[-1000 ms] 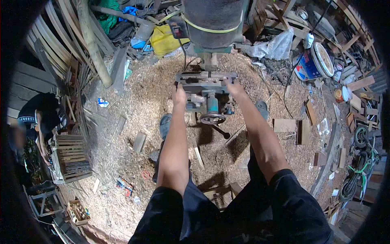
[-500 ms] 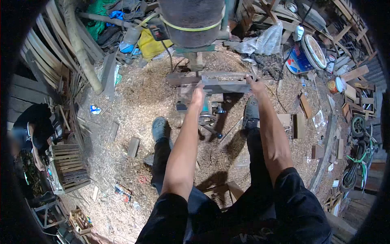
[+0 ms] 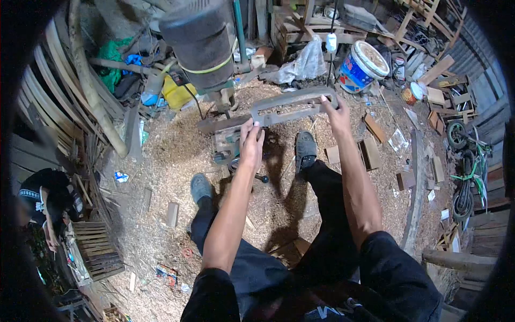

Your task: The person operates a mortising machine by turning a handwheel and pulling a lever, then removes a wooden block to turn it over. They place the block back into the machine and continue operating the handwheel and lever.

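A long wooden piece with a slot-like opening is held in front of me, its right end raised. Its right end is gripped by my right hand, the thumb lying over the top. My left hand is closed at the lower left end, fingertips at the edge. That left end overlaps a dark wooden bar on the machine's work table. Above and left of it stands the drilling machine, with a large dark motor housing and a bit pointing down.
Wood shavings cover the floor around my feet. A paint bucket and a pale sack stand behind the piece. Curved wood strips lean at left, where another person bends over. A small motorbike is at right.
The slotted piece has tilted, its right end rising and its face turning toward me. My hands have shifted with it. The view has swung to the right.
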### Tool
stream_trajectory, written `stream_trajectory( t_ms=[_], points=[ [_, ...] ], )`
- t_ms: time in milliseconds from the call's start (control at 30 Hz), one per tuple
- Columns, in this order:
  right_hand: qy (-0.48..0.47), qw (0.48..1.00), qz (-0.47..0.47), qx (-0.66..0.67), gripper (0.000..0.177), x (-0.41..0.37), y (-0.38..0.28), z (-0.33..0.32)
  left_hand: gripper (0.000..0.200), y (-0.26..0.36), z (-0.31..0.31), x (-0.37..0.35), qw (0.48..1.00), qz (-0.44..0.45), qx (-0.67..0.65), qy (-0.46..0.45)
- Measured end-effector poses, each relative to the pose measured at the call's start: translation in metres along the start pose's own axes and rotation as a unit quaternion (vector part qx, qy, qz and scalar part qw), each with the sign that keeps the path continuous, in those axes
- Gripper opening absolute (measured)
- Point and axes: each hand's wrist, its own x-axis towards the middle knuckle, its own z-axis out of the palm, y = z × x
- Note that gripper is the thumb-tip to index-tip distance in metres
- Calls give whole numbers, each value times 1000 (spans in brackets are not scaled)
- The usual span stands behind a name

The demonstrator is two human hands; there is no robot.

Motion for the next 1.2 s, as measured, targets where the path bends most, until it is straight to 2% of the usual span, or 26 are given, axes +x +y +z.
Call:
stream_trajectory(
  t_ms=[67,100,167,200,267,333,367,467,500,600,633,733,767,867,900,1000,1033,1133,1167,1200],
  points=[
    [52,995,-12,86,45,-34,-51,-4,35,20,0,-21,999,34,-9,-12],
    [70,974,73,204,38,-45,-69,-8,33,34,2,-36,999,45,-16,0],
    [62,975,82,199,32,-60,-79,-10,31,63,21,-74,996,59,-5,65],
    [55,975,84,199,29,-67,-86,-9,35,75,16,-86,997,64,20,40],
    [-13,964,11,266,33,-90,-99,-4,43,92,12,-108,992,48,-4,121],
    [-83,933,-90,339,38,-114,-118,2,56,118,-1,-122,998,16,-49,23],
    [-122,939,-134,291,58,-118,-122,-1,54,127,-6,-132,999,8,-1,48],
    [-221,957,26,188,75,-140,-161,-9,59,152,-31,-149,995,60,64,-46],
    [-247,955,11,164,81,-147,-162,-10,63,157,-33,-151,989,129,50,-59],
    [-321,942,-45,91,97,-160,-163,-13,65,181,-48,-167,976,147,138,-86],
    [-312,943,-66,99,93,-178,-182,-16,64,185,-56,-172,966,153,180,-103],
    [-272,924,-259,-67,84,-202,-202,-25,64,189,-74,-182,951,93,274,-106],
    [-297,918,-262,9,80,-206,-197,-20,67,187,-77,-184,937,93,328,-80],
    [-313,892,-323,37,79,-201,-181,-23,71,193,-39,-215,915,193,345,-77],
    [-311,900,-301,48,75,-201,-183,-25,76,190,-42,-212,907,226,344,-86],
    [-318,907,-276,14,74,-199,-180,-33,78,188,-43,-210,875,224,421,-88],
    [-315,909,-272,21,71,-199,-182,-34,77,186,-40,-213,897,234,360,-104],
    [-284,919,-266,-61,70,-202,-188,-34,76,186,-30,-220,892,215,394,-53],
    [-270,905,-325,-43,69,-198,-180,-32,77,184,-33,-218,869,262,416,-53],
    [-271,910,-310,-50,69,-197,-184,-30,77,187,-30,-219,876,260,401,-59]
  ],
)
